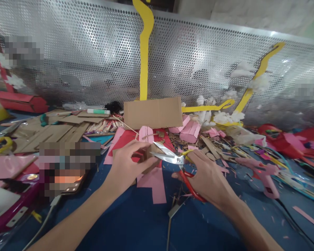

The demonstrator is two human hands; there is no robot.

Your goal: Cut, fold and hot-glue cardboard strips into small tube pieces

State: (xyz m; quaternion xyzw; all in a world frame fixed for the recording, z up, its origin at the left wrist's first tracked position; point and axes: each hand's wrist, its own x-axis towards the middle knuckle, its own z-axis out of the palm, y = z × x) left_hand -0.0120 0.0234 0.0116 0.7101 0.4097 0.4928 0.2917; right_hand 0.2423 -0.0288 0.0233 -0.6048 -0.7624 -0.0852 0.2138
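Note:
In the middle of the head view, my right hand (pixel 205 172) grips a pair of scissors (pixel 176 159) with red and yellow handles. Their blades are spread apart and point left, toward my other hand. Fingers and thumb of my left hand (pixel 131 158) close on a small piece of brown cardboard (pixel 147 158), partly hidden by the fingers. The lower blade's tip lies at that cardboard near my left thumb; whether it is cutting I cannot tell. Beneath my hands lie red paper (pixel 125 137) and a pink paper strip (pixel 157 190).
A cardboard box (pixel 153 112) with a tall yellow strip (pixel 144 59) stands behind my hands. A pink glue gun (pixel 264 174) with a cord lies at right. Cardboard sheets (pixel 52 132) and a purple power strip (pixel 18 209) are at left. A perforated metal panel (pixel 99 52) runs across the back.

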